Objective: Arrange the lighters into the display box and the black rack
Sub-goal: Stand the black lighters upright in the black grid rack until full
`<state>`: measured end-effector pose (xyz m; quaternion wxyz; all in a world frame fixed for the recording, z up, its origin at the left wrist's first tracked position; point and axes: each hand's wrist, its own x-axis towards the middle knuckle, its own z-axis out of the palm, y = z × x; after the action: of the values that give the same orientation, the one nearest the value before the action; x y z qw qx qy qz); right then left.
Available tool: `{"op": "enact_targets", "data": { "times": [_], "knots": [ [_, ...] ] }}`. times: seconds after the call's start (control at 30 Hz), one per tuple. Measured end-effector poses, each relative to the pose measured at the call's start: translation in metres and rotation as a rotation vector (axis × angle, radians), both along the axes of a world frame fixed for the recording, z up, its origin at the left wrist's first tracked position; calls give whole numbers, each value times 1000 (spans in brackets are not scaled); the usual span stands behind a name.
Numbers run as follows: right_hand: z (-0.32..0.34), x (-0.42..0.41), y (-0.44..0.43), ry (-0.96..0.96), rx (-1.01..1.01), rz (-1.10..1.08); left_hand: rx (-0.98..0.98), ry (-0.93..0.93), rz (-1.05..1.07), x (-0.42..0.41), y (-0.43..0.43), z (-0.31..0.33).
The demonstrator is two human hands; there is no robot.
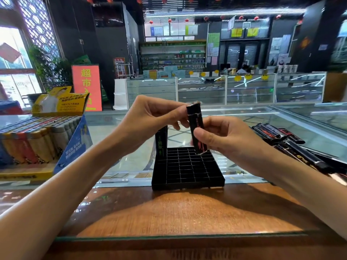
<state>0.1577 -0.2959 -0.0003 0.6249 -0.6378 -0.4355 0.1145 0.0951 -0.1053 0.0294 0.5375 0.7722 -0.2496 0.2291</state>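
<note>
1. Hands meet on one black lighter [195, 126]: the left hand [150, 117] pinches its top end and the right hand [221, 136] curls round its lower half, holding it upright just above the black rack [187, 185].
2. The lighter likely handles as light, rigid and glossy, so somewhat slippery. A grip on its flat sides near the middle should steer the base into a cell.
3. The black rack sits on the desk [178, 209], its grid of cells nearly all vacant. A single green-lettered lighter [161, 145] stands in the far-left corner.
4. At the left, the display box [75, 147] holds packed rows of coloured lighters [33, 141].
5. To the right, loose black lighters [293, 145] lie heaped on the desk, not yet racked.
</note>
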Motion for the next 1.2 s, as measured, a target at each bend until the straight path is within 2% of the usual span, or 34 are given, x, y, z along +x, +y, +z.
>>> {"op": "enact_targets", "data": {
  "times": [0.1,0.27,0.4,0.53,0.7,0.9,1.1,1.2],
  "knots": [
    [0,-1,1,-59,8,-93,-25,8,1,0,-1,0],
    [-1,-1,0,-188,-64,-138,40,-56,141,2,-1,-1],
    [-2,8,-17,-296,-156,-260,307,-164,390,8,14,1],
    [-8,11,-38,-332,-201,-303,442,-130,518,19,24,-5],
    [-18,-1,-57,-383,-304,-321,434,-86,545,24,23,-8],
    [-24,-23,-76,-706,-415,-378,473,-48,586,27,22,-10],
    [-32,-38,-79,-843,-483,-225,534,-40,592,26,21,-11],
    [-35,-38,-80,-852,-468,-212,551,-32,569,25,22,-10]
  ]
}}
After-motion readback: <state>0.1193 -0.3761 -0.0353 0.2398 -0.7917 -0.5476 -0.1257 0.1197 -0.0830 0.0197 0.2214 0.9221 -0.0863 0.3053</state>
